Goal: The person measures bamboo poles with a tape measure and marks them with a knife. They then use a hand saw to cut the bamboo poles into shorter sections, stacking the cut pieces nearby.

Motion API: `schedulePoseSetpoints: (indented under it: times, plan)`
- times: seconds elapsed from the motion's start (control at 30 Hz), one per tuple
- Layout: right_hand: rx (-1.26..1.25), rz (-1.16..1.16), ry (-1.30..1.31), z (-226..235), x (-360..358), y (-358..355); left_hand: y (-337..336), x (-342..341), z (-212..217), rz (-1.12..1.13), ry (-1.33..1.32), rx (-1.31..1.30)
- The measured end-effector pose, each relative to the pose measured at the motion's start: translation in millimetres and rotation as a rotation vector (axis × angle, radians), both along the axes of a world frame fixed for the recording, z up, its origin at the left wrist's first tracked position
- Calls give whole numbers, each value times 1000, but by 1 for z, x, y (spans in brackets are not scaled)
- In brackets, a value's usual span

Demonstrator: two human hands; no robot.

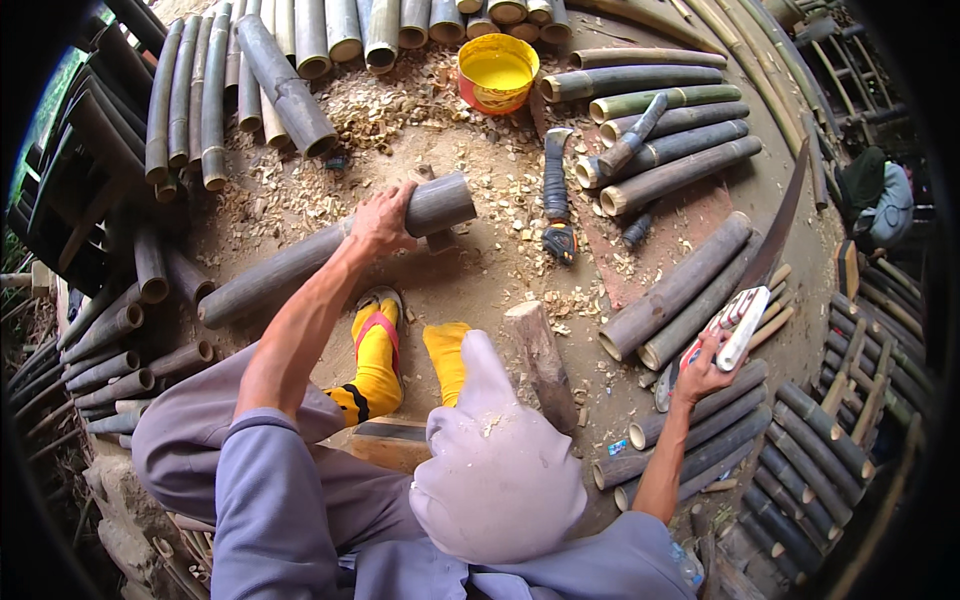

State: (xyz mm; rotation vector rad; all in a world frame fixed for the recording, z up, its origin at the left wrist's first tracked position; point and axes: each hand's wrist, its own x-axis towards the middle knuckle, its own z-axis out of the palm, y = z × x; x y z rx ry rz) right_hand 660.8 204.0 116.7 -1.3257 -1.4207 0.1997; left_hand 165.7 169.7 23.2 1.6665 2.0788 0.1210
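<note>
My left hand [383,220] grips a long grey-green bamboo pole [290,265] near its cut end; the pole lies slantwise on the dirt floor in front of my feet. My right hand [703,368] is closed around the white-and-red handle [737,322] of a long curved blade [785,215], which rests across bamboo pieces on the right. My feet in yellow socks [376,362] and sandals sit between the two hands. A short wooden block [541,362] lies beside my right foot.
Cut bamboo tubes are stacked all around: at the back [300,60], left [120,330] and right [670,150]. A yellow bowl [497,70] stands at the back. A knife with a wrapped handle [556,190] lies among the wood chips covering the floor.
</note>
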Motion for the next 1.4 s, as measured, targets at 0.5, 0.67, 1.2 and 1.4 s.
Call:
schedulePoseSetpoints:
  times: [0.5, 0.67, 1.2, 1.4]
  plan:
    - [-312, 597, -4, 20, -137, -116, 24, 24, -13, 113, -94, 146]
    - [-424, 680, 0, -7, -164, -117, 20, 25, -17, 198, -33, 211]
    - [-470, 647, -131, -2, -154, -138, 24, 33, -15, 288, 44, 231]
    - [-425, 684, -89, -18, -161, -127, 26, 35, -18, 296, 56, 212]
